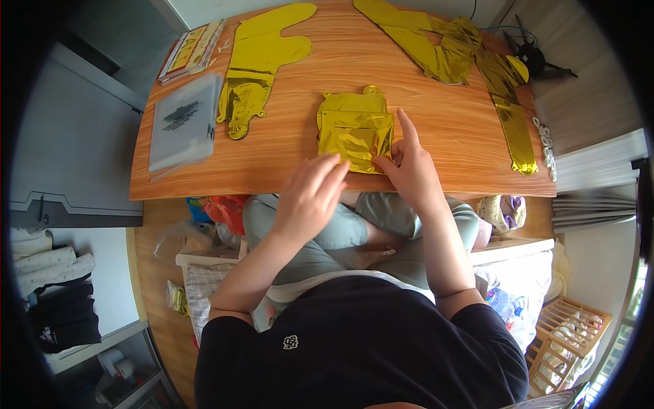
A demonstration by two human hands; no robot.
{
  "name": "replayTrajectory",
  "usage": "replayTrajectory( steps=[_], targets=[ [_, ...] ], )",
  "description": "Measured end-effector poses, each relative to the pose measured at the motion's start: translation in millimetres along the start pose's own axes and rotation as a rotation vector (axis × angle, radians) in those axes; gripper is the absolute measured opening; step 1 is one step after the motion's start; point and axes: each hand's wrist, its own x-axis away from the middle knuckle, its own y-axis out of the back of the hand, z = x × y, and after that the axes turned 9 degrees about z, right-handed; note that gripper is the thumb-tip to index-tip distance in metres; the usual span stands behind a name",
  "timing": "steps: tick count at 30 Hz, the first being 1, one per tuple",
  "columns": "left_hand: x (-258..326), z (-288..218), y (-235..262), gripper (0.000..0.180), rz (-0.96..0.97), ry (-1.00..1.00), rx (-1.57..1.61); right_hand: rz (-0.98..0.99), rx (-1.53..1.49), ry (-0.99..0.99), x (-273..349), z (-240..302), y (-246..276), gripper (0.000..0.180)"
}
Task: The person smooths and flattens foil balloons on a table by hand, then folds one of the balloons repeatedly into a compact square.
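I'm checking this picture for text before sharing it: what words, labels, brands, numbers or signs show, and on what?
White emblem on the dark shirt: stylised lettering, not transcribed.
Clear plastic sleeves: dark print, too small to read.
Upper-left stack: any print too small to read.
Black hanging garment: small mark, too blurred to read.
Central gold foil piece: no text visible.

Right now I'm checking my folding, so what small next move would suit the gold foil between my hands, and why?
Probably smooth the folded gold foil with your left hand: its top layer looks wrinkled, and those fingers are already at its near edge. Your right hand, its thumb at the near right corner, could steady it.
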Motion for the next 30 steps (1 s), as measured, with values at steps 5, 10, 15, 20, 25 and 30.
replayTrajectory(
  steps=[5, 10, 15, 20, 25, 30],
  targets=[
    [20, -7, -10, 0.063, 0.2, 0.035, -0.058, -0.003, 0.025, 0.004, -2, -1, 0, 0.096],
    [25, -8, -15, 0.063, 0.186, 0.049, -0.058, 0.009, 0.027, -0.017, -2, 1, 1, 0.097],
    [23, -9, -18, 0.068, 0.173, 0.073, -0.047, -0.006, 0.004, -0.018, 4, -4, 2, 0.092],
    [25, -13, -26, 0.077, 0.127, 0.098, -0.079, -0.114, -0.211, 0.058, 27, -12, 0, 0.08],
    [23, -20, -35, 0.077, 0.068, 0.124, -0.125, -0.23, -0.061, 0.198, 29, -21, -17, 0.071],
    [22, -20, -45, 0.076, 0.019, 0.14, -0.172, -0.265, 0.091, 0.227, 31, -24, -20, 0.065]
  ],
)
